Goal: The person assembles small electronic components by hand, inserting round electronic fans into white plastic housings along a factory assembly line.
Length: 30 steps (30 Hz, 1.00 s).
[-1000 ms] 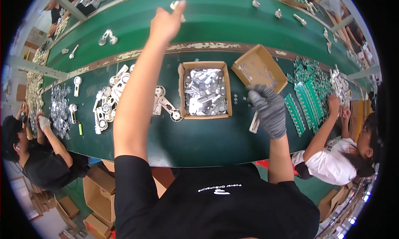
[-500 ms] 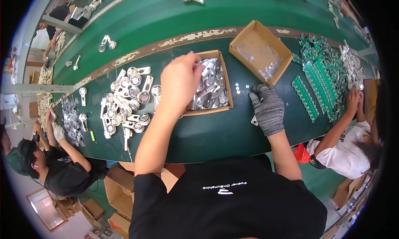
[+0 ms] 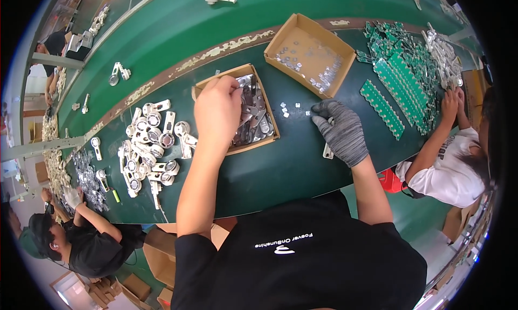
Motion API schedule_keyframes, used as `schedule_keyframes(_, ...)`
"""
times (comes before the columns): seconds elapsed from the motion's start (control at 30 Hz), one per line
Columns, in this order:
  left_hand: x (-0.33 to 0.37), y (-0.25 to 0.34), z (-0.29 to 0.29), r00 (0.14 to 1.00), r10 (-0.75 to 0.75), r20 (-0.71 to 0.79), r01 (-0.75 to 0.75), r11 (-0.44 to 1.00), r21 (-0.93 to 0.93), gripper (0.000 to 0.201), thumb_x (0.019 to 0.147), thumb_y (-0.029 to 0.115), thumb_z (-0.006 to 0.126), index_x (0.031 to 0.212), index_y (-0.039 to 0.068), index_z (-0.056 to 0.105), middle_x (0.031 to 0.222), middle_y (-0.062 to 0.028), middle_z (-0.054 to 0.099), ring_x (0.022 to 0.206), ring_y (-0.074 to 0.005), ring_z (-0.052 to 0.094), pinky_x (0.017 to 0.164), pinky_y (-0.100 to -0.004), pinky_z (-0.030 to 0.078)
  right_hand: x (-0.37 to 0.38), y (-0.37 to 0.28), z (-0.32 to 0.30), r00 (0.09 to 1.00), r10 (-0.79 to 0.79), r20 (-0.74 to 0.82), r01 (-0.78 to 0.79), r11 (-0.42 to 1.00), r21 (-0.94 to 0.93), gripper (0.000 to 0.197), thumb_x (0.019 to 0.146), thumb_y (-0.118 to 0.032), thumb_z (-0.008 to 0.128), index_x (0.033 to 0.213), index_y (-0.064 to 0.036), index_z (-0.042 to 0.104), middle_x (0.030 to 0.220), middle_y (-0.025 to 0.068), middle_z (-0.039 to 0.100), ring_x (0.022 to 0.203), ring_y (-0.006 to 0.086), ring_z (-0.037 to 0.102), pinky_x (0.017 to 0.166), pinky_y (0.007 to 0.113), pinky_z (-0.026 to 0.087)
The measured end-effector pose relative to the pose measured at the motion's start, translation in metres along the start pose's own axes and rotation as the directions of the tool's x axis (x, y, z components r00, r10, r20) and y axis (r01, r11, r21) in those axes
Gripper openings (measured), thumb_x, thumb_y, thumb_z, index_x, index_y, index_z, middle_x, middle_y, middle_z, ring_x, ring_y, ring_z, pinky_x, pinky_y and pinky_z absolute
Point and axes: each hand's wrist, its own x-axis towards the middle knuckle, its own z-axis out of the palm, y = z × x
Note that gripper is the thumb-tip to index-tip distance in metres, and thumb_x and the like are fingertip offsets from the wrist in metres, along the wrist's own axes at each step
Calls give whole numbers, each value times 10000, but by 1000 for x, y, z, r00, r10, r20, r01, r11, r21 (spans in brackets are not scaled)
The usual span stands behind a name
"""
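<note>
My bare left hand (image 3: 218, 109) reaches over a cardboard box (image 3: 274, 127) filled with shiny grey metal-looking pieces (image 3: 253, 107). Its fingers are bent down together at the box's far left part, and their tips are hidden. On my right hand (image 3: 341, 131) is a grey knitted glove. Curled fingers there keep a small pale part (image 3: 327, 151) that pokes out beneath the palm. The gloved thumb and forefinger tips are slightly apart, close beside one of several small clear square pieces (image 3: 285, 114) on the green table.
White round-headed parts (image 3: 148, 142) are heaped at left. A shallow cardboard tray (image 3: 275, 46) of small clear pieces stands behind my right hand. Green circuit-board strips (image 3: 382, 109) lie at right. Along the back runs a green belt (image 3: 178, 35). Co-workers sit on both sides.
The whole view has swung, so the table's things sit further left. My gloved hand has come nearer the small clear pieces, the pale part moving with it. My left hand stays over the box.
</note>
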Motion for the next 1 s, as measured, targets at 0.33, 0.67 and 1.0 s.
schedule_keyframes(0.33, -51, 15, -19, 961, -256, 102, 244, 619, -746, 191, 932, 29, 719, 1113, -30, 701, 887, -24, 687, 782, -73, 624, 712, -229, 530, 5, 0, 15, 979, -201, -26, 183, 935, -305, 150, 881, -167, 736, 999, -76, 718, 968, 144, 680, 945, 351, 660, 871, 436, 540)
schedule_keyframes(0.67, -67, 51, -18, 994, -46, 101, 105, 686, -720, 236, 928, -26, 704, 1162, -21, 737, 961, -73, 687, 831, -93, 647, 749, -229, 527, -15, -55, 6, 995, 33, 98, -82, 833, 548, 150, 873, -72, 783, 991, -41, 695, 892, 39, 659, 846, 130, 633, 779, 293, 526)
schedule_keyframes(1.0, -71, 52, -12, 999, 31, -18, -35, 690, -723, 260, 909, -42, 684, 1161, -3, 734, 988, -114, 702, 812, -181, 678, 736, -286, 544, 3, -70, 30, 981, -102, 163, -47, 693, 719, 136, 902, -18, 744, 999, -34, 651, 996, 34, 655, 874, 100, 643, 765, 254, 562)
